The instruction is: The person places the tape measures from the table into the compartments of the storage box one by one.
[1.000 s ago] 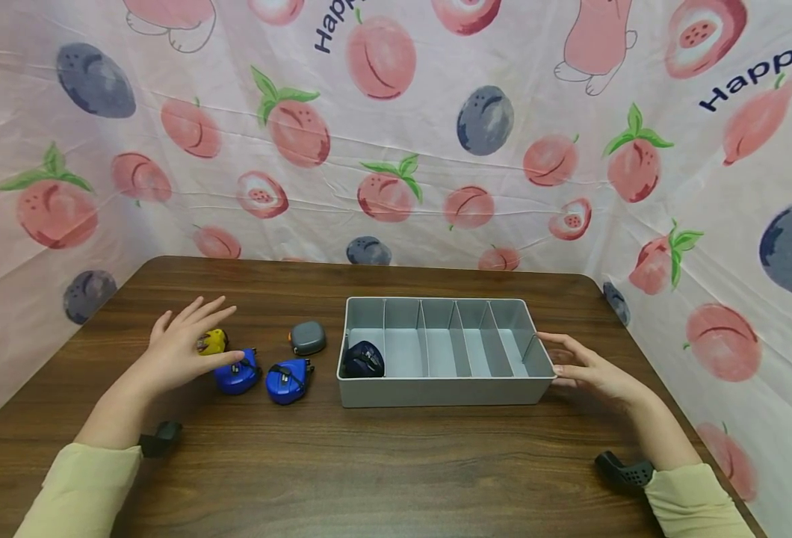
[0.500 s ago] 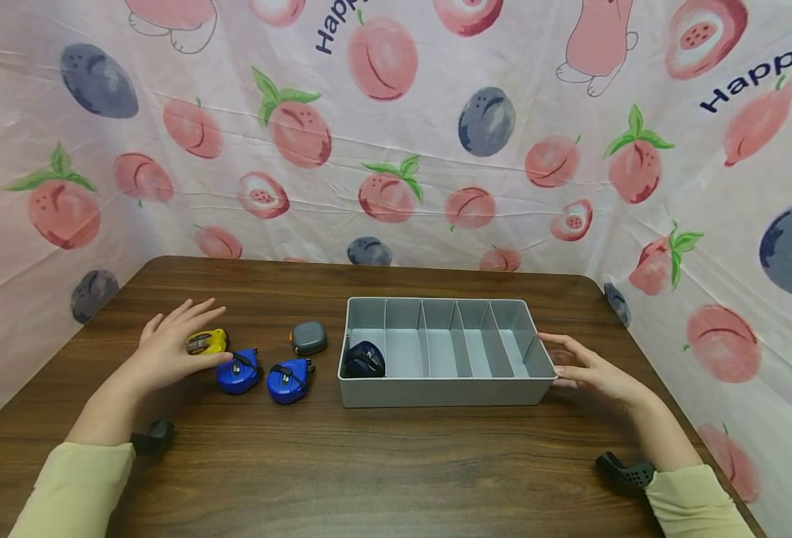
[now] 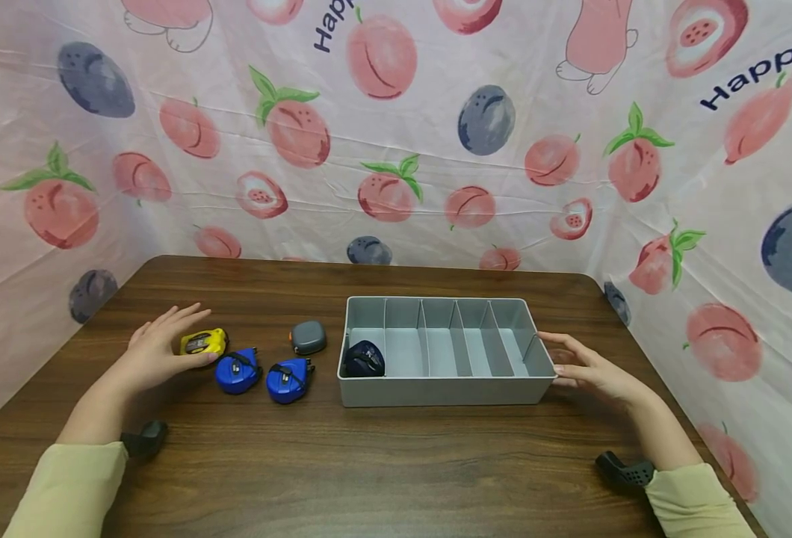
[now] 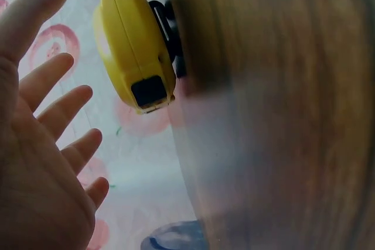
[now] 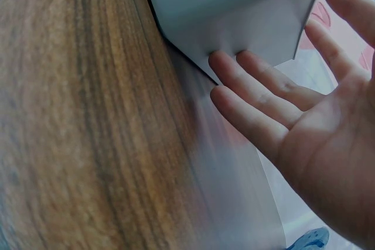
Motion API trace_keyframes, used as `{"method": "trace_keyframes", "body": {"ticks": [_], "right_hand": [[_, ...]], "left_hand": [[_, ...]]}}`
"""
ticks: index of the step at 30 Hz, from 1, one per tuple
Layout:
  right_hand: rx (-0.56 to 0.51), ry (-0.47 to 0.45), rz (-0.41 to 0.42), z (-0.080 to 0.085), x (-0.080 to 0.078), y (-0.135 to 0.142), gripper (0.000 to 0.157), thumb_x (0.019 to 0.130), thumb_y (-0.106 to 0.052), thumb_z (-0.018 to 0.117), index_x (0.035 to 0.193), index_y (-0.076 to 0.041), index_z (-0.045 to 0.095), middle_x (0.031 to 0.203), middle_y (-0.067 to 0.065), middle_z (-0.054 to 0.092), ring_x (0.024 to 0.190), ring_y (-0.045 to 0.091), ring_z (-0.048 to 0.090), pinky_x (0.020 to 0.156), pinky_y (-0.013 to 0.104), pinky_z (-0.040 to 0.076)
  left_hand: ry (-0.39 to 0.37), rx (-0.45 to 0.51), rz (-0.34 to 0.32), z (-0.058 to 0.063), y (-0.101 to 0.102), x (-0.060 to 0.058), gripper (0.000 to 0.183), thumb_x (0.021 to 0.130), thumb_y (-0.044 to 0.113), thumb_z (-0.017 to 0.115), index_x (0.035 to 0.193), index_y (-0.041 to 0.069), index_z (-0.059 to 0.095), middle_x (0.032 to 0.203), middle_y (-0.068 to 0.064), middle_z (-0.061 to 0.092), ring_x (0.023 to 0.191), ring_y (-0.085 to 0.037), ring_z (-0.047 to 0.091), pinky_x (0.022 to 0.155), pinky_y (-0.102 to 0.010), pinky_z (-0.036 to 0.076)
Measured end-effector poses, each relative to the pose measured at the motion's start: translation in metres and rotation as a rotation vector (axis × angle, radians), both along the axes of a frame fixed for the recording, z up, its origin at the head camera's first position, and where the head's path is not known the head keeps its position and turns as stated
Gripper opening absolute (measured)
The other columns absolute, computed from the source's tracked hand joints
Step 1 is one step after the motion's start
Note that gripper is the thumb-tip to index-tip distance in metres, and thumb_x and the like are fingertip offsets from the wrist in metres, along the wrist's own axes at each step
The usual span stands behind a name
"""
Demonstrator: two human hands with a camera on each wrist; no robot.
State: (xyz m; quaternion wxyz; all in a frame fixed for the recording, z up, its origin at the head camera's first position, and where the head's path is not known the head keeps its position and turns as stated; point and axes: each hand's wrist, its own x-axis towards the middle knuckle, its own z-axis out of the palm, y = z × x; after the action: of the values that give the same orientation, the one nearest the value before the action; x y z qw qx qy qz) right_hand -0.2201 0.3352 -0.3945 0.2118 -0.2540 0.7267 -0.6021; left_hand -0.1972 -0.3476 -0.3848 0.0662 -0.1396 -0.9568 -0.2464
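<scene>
Left hand (image 3: 150, 360) spread, yellow tape measure (image 3: 206, 341) just beside it — right hand (image 3: 594, 375) relaxed, touching gray box (image 3: 446, 394).

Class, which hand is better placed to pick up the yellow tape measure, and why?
Probably the left hand: it is open beside the yellow tape measure, while the right hand touches the gray divided box's right end.

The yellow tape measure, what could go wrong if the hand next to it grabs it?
The left hand might bump the nearer blue tape measure, which sits close to the yellow tape measure. Also, the right hand touches the end of the grey box, so a push could perhaps slide it.
</scene>
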Motion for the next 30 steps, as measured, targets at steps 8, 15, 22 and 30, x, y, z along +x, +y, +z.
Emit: {"method": "trace_keyframes", "body": {"ticks": [8, 15, 22, 30], "right_hand": [[0.000, -0.007, -0.004, 0.000, 0.001, -0.001, 0.053, 0.099, -0.002, 0.045, 0.148, -0.007, 0.026, 0.136, 0.041, 0.025, 0.114, 0.017, 0.055, 0.090, 0.032, 0.048], [0.002, 0.004, 0.004, -0.002, 0.001, -0.001, 0.053, 0.099, -0.001, 0.045, 0.148, -0.007, 0.025, 0.135, 0.041, 0.025, 0.114, 0.017, 0.055, 0.090, 0.032, 0.048], [-0.011, 0.004, 0.012, -0.002, 0.003, -0.002, 0.053, 0.099, -0.001, 0.044, 0.148, -0.005, 0.025, 0.135, 0.042, 0.025, 0.114, 0.019, 0.055, 0.091, 0.031, 0.047], [-0.014, 0.016, 0.014, 0.001, 0.006, -0.003, 0.053, 0.099, -0.001, 0.044, 0.148, -0.005, 0.025, 0.134, 0.043, 0.025, 0.114, 0.017, 0.055, 0.091, 0.031, 0.047]], "left_hand": [[-0.027, -0.025, 0.014, -0.002, -0.007, -0.002, 0.081, 0.079, 0.035, 0.078, 0.140, -0.003, 0.041, 0.144, -0.033, 0.032, 0.133, -0.055, 0.018, 0.092, -0.076, 0.008], [-0.095, -0.002, 0.019, -0.002, -0.011, -0.001, 0.083, 0.080, 0.036, 0.077, 0.142, -0.003, 0.039, 0.143, -0.034, 0.032, 0.130, -0.058, 0.021, 0.093, -0.075, 0.013], [-0.270, 0.125, 0.017, -0.003, -0.016, -0.001, 0.087, 0.083, 0.036, 0.075, 0.148, 0.000, 0.030, 0.142, -0.038, 0.029, 0.127, -0.059, 0.024, 0.092, -0.072, 0.024], [-0.297, 0.148, -0.017, -0.006, -0.018, -0.004, 0.085, 0.082, 0.031, 0.076, 0.147, -0.002, 0.032, 0.141, -0.038, 0.030, 0.127, -0.058, 0.025, 0.093, -0.072, 0.023]]}}
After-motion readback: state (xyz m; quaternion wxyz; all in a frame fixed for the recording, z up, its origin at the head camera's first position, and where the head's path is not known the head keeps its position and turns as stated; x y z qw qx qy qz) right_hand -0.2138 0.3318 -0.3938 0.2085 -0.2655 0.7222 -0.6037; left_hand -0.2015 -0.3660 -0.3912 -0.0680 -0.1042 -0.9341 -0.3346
